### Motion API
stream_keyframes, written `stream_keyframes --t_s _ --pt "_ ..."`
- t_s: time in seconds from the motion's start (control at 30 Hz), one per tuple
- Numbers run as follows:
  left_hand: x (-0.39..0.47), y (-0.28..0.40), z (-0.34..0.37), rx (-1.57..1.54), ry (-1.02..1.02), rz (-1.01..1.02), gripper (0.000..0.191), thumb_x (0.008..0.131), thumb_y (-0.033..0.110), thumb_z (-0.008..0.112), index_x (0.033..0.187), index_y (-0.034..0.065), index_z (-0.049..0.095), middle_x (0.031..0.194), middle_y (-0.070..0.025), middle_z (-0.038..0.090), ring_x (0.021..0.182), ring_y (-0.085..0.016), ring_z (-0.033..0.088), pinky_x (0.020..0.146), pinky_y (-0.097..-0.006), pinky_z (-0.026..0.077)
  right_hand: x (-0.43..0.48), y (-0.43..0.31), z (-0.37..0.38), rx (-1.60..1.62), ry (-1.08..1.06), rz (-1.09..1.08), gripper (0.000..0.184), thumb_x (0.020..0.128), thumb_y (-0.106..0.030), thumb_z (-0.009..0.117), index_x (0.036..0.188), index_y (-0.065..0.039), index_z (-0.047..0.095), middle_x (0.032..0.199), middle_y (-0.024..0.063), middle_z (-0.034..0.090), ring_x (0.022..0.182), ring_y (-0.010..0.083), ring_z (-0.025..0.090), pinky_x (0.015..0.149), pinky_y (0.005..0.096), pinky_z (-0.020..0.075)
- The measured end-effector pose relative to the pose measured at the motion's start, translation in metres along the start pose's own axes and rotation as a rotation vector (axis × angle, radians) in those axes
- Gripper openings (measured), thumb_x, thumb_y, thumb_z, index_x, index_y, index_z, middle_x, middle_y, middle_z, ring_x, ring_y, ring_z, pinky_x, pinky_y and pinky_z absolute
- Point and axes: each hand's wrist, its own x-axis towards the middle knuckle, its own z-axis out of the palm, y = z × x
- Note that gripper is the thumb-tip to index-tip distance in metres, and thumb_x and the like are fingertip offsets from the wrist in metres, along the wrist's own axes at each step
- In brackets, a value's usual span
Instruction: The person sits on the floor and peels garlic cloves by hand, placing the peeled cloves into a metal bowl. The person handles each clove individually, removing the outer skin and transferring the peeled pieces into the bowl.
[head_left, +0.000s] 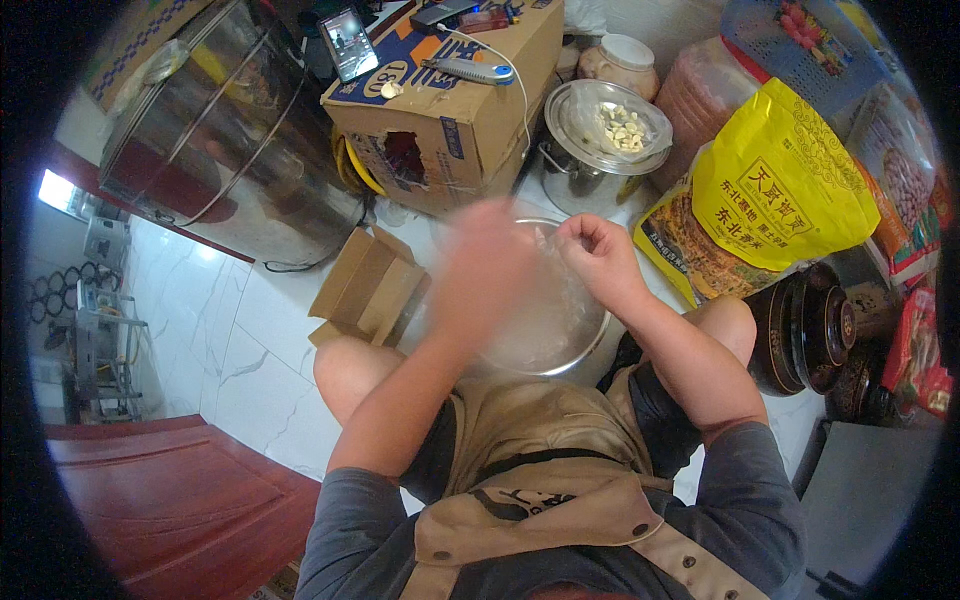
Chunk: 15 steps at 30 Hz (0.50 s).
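Between the person's knees sits a round metal bowl (551, 330) with pale, thin scraps inside, perhaps peels. My left hand (487, 274) is over the bowl's left side, strongly blurred, so its fingers and anything in them cannot be made out. Above the bowl's upper right rim is my right hand (600, 259), thumb and forefinger pinched together; whether a small thing is between them is hidden. Beyond the bowl stands a lidded stainless steel pot (592, 187). On its lid lies a clear plastic bag (656, 135) holding several peeled garlic cloves (621, 127).
An open small cardboard box (367, 281) stands left of the bowl. Behind it, a large carton (480, 112) carries a phone (349, 45) and a utility knife (469, 71). A yellow rice bag (780, 187) and a dark glazed jar (787, 330) stand at right.
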Motion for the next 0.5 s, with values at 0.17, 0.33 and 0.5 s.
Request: stream_keyframes --t_s 0.17,0.33,0.5 --pt "0.002 0.001 -0.009 0.131 0.004 0.116 0.022 0.097 0.008 0.062 0.118 0.0050 0.057 0.098 -0.0023 0.066 0.056 -0.002 0.042 0.047 -0.0184 0.031 -0.006 -0.003 0.000 -0.206 -0.154 -0.141 0.011 0.085 -0.012 0.070 0.089 -0.002 0.067 0.075 0.0031 0.063 0.067 0.0115 0.056 0.062 0.0279 0.0463" --pt "0.000 0.002 -0.012 -0.249 -0.036 -0.103 0.024 0.096 0.006 0.063 0.119 0.0036 0.057 0.099 -0.0030 0.066 0.056 -0.001 0.043 0.047 -0.0185 0.032 -0.010 -0.013 0.000 -0.437 -0.315 -0.304 0.012 0.087 -0.014 0.068 0.088 -0.002 0.068 0.079 0.0139 0.065 0.070 0.0305 0.062 0.065 0.0383 0.0497" --pt "-0.002 -0.002 -0.012 0.029 -0.042 -0.014 0.026 0.094 0.003 0.062 0.119 0.0026 0.057 0.104 -0.0044 0.067 0.068 -0.004 0.054 0.056 -0.0177 0.041 -0.011 -0.022 -0.004 -0.457 -0.351 -0.210 0.012 0.088 -0.013 0.064 0.091 -0.004 0.070 0.086 0.0163 0.066 0.080 0.0346 0.065 0.070 0.0413 0.0509"
